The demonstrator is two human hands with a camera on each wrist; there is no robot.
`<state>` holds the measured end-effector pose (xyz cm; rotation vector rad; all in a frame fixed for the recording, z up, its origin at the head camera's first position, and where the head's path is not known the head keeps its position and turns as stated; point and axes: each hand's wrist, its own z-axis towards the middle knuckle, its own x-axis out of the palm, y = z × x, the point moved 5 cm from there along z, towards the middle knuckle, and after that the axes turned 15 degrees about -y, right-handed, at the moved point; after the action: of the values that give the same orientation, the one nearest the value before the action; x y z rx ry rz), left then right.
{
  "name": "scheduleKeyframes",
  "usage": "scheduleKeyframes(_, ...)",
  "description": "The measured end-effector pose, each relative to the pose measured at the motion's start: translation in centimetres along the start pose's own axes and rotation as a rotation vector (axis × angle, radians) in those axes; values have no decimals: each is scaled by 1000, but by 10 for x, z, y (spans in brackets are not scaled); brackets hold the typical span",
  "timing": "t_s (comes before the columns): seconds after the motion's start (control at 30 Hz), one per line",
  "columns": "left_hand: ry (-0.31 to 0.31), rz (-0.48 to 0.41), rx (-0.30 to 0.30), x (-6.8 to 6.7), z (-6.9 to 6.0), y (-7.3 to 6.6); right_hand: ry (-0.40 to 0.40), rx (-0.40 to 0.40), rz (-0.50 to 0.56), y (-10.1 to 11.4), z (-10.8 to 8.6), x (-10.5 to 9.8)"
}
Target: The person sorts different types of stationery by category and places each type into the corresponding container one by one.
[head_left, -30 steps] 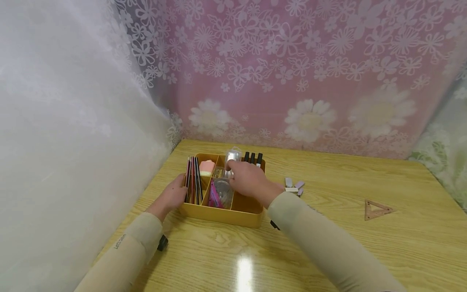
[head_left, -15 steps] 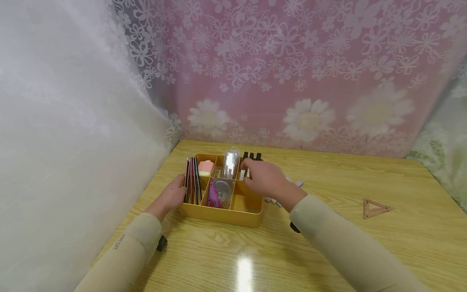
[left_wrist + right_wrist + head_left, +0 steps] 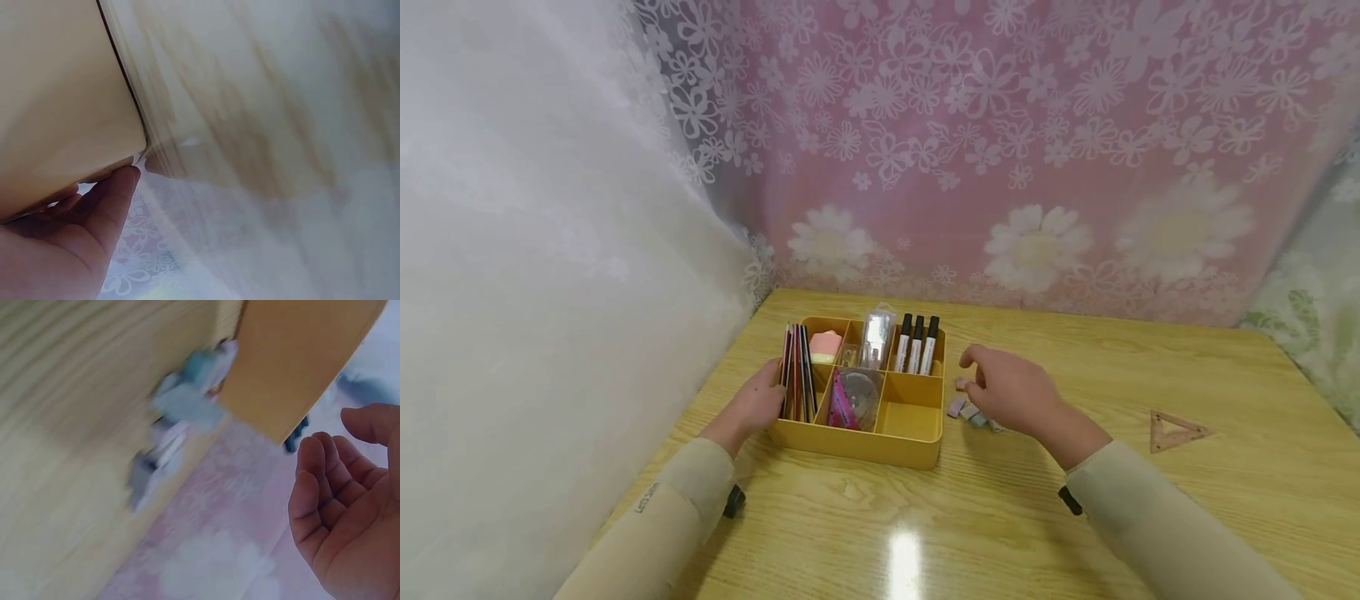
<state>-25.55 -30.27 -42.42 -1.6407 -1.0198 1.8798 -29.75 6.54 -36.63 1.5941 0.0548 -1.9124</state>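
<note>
Right hand (image 3: pixel 1018 396) now away from the yellow, open-topped, divided box (image 3: pixel 857 444).

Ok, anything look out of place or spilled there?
The blocks lie in a loose jumble on the table, right of the box, and the triangle lies alone farther right; that looks untidy beside the markers and pencils sorted inside. I see no spill or damage.
</note>
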Motion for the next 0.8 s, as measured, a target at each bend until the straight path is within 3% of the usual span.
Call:
scheduleKeyframes(0.4, 24, -8, 3, 5, -2, 2, 2, 96, -8, -92, -40, -17)
scheduleKeyframes(0.8, 15, -17, 18, 3, -4, -6, 153, 251, 8, -200, -79, -45)
